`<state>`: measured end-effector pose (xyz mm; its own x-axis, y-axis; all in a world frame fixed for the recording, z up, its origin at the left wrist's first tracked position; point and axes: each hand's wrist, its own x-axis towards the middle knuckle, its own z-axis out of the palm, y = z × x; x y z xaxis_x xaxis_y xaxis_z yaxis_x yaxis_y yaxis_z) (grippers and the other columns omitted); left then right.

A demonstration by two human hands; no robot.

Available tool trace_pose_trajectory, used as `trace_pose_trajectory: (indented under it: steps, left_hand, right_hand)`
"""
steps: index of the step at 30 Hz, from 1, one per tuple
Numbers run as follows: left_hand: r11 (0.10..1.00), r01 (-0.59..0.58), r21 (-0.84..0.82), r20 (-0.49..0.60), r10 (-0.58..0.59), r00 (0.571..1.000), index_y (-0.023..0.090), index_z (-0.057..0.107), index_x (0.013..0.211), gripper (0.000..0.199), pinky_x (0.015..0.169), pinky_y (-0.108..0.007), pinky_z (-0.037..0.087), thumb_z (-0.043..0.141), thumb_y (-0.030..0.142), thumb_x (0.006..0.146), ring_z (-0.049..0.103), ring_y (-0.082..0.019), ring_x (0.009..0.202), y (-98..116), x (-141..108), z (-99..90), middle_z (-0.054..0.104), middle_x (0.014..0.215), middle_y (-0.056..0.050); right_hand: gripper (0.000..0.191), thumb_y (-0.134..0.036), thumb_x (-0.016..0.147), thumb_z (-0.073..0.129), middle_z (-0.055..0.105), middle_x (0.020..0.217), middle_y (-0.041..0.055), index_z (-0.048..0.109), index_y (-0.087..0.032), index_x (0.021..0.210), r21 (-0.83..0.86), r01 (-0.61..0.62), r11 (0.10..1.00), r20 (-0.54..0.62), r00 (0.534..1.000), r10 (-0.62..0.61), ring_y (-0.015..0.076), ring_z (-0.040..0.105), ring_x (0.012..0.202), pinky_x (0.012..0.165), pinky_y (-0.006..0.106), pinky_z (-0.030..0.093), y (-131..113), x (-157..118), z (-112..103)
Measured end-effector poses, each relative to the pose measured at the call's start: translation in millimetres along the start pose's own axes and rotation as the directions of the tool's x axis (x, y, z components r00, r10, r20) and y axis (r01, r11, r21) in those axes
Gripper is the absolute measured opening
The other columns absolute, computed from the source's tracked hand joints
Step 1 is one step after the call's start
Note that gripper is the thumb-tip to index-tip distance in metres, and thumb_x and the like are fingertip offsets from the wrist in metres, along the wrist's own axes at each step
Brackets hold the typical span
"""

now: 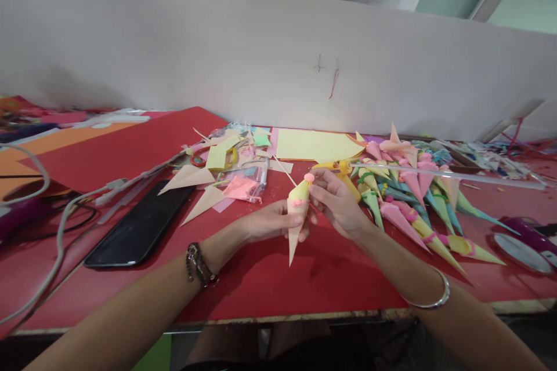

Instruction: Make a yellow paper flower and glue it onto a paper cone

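Observation:
Over the red work surface, my left hand [267, 221] is closed around a peach paper cone [293, 239], its point hanging downward. A yellow paper part [298, 190] rises from the cone's mouth, with pink trim along the rim. At its tip sits a small pink pompom [308, 177]. My right hand [337, 200] pinches the yellow top just beside that pompom; its fingertips partly hide the contact. Behind the right hand lies a yellow glue gun [346, 168], partly covered by the fingers.
A pile of finished-looking coloured paper cones [420, 177] lies to the right. On the left are a black phone [139, 229], loose peach cones [187, 177], paper scraps and a white cable [61, 243]. Yellow sheets [311, 145] lie by the white partition [243, 52].

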<state>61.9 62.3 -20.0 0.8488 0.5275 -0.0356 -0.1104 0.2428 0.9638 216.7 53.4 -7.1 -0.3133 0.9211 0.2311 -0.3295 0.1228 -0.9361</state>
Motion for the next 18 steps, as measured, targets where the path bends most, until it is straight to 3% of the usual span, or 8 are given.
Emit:
trace_pose_trajectory:
  steps: [5,10,14,18]
  left_hand:
    - [0.994,-0.101,0.033,-0.161,0.105,0.981,0.014,0.051,0.070,0.038,0.053,-0.023,0.028,0.065,0.049,0.061,0.040,-0.008,0.049,-2.8,4.7,0.2,0.048,0.052,0.003]
    - [0.993,-0.076,0.092,-0.342,0.103,0.934,0.015,0.050,0.061,0.024,0.054,-0.023,0.030,0.059,0.036,0.068,0.041,-0.009,0.052,-0.5,7.1,2.7,0.046,0.052,0.003]
    - [0.993,-0.109,0.050,-0.358,0.119,0.926,0.015,0.046,0.057,0.022,0.053,-0.022,0.030,0.052,0.029,0.072,0.037,-0.007,0.050,0.4,7.9,2.3,0.042,0.051,0.004]
    - [0.985,-0.154,0.073,-0.345,0.169,0.923,0.016,0.042,0.058,0.027,0.050,-0.022,0.028,0.055,0.036,0.072,0.033,-0.006,0.048,-2.6,8.7,-0.2,0.039,0.051,0.005]
  right_hand:
    - [0.023,-0.029,0.070,0.060,0.044,0.056,-0.0085,0.047,-0.023,0.088,-0.037,0.081,0.996,-0.077,0.994,-0.083,0.0063,0.044,0.049,0.050,0.019,0.041,-2.1,1.2,1.3]
    - [0.025,-0.028,0.069,0.061,0.048,0.063,-0.0063,0.046,-0.022,0.088,-0.040,0.096,0.995,-0.122,0.988,-0.100,0.0080,0.049,0.059,0.058,0.022,0.044,-0.4,3.8,1.2]
    - [0.021,-0.023,0.070,0.060,0.048,0.063,-0.0069,0.048,-0.022,0.087,-0.077,0.113,0.991,-0.180,0.976,-0.125,0.0065,0.047,0.058,0.060,0.020,0.042,3.5,5.3,-1.2]
    - [0.008,-0.021,0.070,0.059,0.051,0.073,-0.0043,0.053,-0.020,0.076,-0.164,0.160,0.973,-0.172,0.967,-0.188,0.0073,0.049,0.067,0.066,0.020,0.042,4.9,4.9,-1.5]
